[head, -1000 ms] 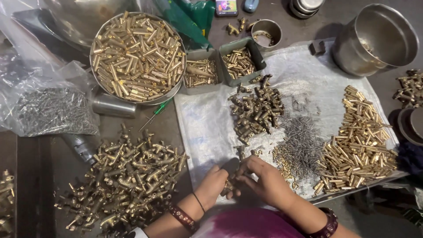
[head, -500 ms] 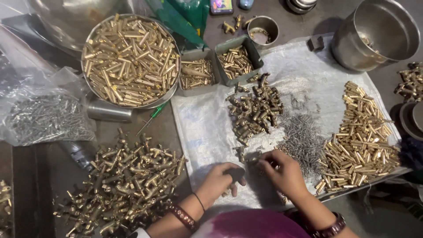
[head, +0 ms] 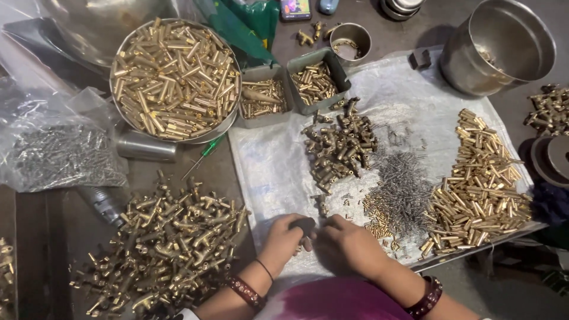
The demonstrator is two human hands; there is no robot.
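Together, both hands (head: 320,240) round a small dark part (head: 306,226), axis unclear

Two small grey trays (head: 288,71) hold brass bits, beside one round tin (head: 175,80) of brass tubes and one small cup (head: 349,38). One large steel pot (head: 498,44) stands far right. Two hands (head: 349,246) work below.

Shiny yellow brass tubes (head: 175,80) fill a dull steel pan (head: 228,121) at upper left. Darker, tarnished brass fittings (head: 166,246) lie at lower left. Fine grey wire springs (head: 403,186) rest on a wrinkled, glossy plastic sheet (head: 275,172). At upper right, a smooth brushed-steel pot (head: 474,65).
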